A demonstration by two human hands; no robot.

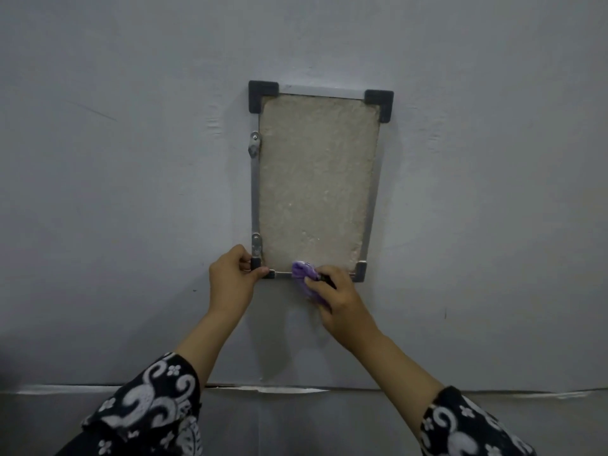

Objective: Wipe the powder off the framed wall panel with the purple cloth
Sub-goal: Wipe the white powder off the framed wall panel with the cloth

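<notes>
A tall rectangular panel (316, 182) hangs on a matte grey wall (131, 159), its face coated edge to edge in a rough, grainy beige powder (329, 143). A thin metal frame (254, 199) borders it, capped by black L-shaped corner pieces (262, 93), with two small metal brackets (254, 144) screwed on the left side. The left hand (230, 278) pinches the bottom-left corner, thumb under and fingers curled over the black cap. The right hand (335, 299) grips a bunched, soft purple cloth (304, 273), fingers curled round it, pressing its wad against the bottom edge of the panel, near the middle. Both sleeves (154, 406) are black with white swirl and flower print. A ragged seam (279, 389) runs across the wall below.
</notes>
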